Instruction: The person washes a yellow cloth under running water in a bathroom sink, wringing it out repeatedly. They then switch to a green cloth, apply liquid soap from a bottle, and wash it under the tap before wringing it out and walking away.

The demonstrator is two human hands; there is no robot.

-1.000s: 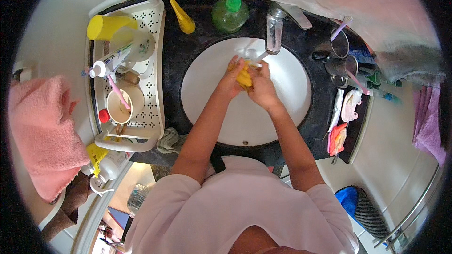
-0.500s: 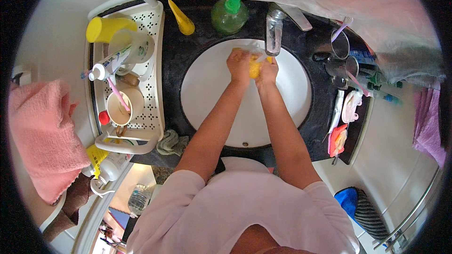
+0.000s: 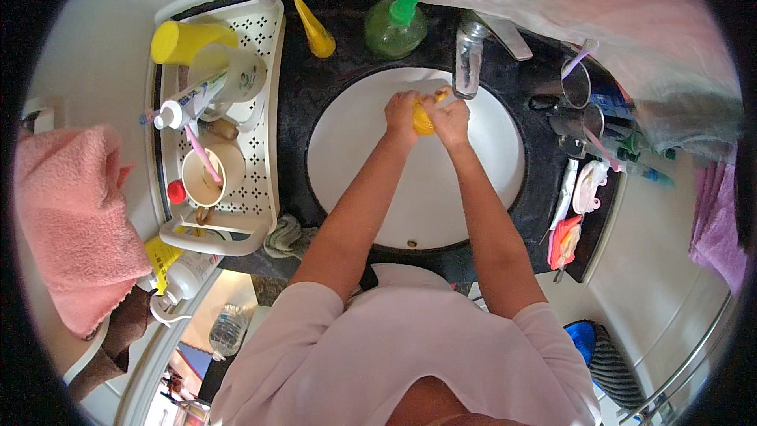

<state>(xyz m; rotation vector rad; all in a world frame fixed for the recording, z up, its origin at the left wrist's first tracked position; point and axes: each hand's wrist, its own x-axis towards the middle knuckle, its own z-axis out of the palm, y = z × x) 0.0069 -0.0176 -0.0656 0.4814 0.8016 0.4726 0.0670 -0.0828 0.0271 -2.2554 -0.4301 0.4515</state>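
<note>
A bright yellow item [image 3: 423,120], partly hidden and of unclear shape, is held at the frame's upper centre.

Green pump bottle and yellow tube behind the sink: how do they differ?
Look: the green pump bottle is see-through, while the yellow tube looks opaque.
Shape: the bottle has a broad, rounded body; the tube is slim and tapers to a thin end.
Top: the bottle carries a bright green pump, the tube none.
Both sit on the dark countertop.

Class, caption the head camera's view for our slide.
Left hand and right hand hold a yellow item over a white basin.
</note>
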